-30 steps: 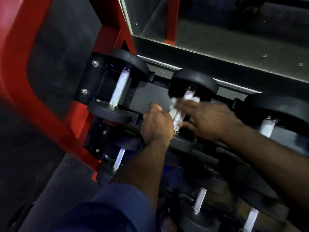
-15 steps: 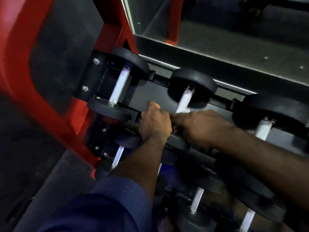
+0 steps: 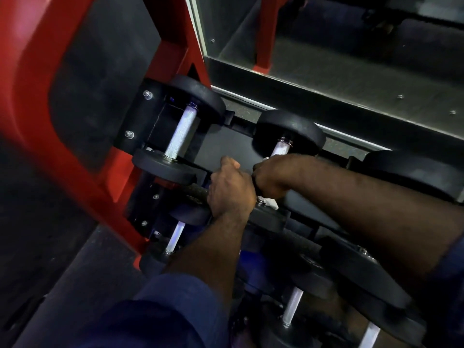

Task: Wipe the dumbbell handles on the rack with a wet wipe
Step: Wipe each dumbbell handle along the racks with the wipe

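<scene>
Mid-wipe: your right hand (image 3: 273, 177) clamps the wipe (image 3: 272, 203) round the second handle (image 3: 281, 148), left hand (image 3: 231, 189) grips the rack (image 3: 241, 136) at its front edge — next, probably, slide right to the neighbouring dumbbell (image 3: 414, 172).

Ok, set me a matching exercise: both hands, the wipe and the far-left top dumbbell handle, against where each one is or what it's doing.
A left hand
B right hand
C wet wipe
D far-left handle

1 bare, nothing touching it
2 curled round the middle handle
3 peeking out below the right hand
4 gripping the rack rail

Pairs: A-4, B-2, C-3, D-1
</scene>
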A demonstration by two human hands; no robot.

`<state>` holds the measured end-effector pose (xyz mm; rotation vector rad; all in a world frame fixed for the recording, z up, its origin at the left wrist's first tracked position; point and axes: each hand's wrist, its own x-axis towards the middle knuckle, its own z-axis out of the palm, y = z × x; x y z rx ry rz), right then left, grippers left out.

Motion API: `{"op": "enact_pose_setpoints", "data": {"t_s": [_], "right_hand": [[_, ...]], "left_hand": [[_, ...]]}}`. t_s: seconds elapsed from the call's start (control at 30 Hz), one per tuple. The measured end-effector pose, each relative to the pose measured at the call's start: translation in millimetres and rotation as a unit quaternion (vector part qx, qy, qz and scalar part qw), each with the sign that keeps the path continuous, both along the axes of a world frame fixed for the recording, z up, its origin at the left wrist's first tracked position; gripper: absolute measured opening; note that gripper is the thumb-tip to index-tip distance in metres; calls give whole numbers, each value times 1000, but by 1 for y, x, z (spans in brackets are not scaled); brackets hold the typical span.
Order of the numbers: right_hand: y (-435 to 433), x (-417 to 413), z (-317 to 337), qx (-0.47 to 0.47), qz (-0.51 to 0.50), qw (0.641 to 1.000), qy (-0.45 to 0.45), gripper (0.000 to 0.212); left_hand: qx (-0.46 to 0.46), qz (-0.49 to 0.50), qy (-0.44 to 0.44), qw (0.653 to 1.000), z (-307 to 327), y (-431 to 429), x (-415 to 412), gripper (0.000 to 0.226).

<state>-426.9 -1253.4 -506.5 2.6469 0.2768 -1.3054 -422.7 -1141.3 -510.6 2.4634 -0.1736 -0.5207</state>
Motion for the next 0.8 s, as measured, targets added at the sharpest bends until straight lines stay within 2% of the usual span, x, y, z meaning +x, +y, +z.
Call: {"op": "enact_pose_setpoints", "data": {"t_s": [0.07,0.1,0.17,0.2,0.27,0.33,0.4,0.5,0.67,0.8], "right_hand": [[-4,-3,-4,26,-21,999,-43,33],[-8,-8,-6,65,-64,992,-86,30],[-14,-25,-7,167,-150,955,-196,21],[-15,-35,-6,195,-159,935,-249,16],[-14,-54,-6,173,-121,921,-327,15],[-13,-69,-5,112,-84,923,-357,24],[-21,-74,-6,64,-107,909,-398,32],[-32,-74,-8,12,-169,861,-479,37],[-30,-97,-18,-20,-184,862,-472,53],[-29,-91,-25,-31,-184,870,-457,58]], "left_hand": [[0,3,0,1000,0,0,1,28],[-3,6,-1,1000,0,0,2,28],[-8,7,-3,1000,-1,0,2,28],[-9,7,-3,1000,-1,0,2,28],[-11,8,0,1000,-1,0,2,27],[-15,14,5,1000,-1,0,2,27],[-16,20,8,1000,0,0,1,27],[-16,22,11,1000,1,0,1,28],[-20,21,9,1000,1,1,1,28],[-22,24,10,999,1,1,1,29]]}}
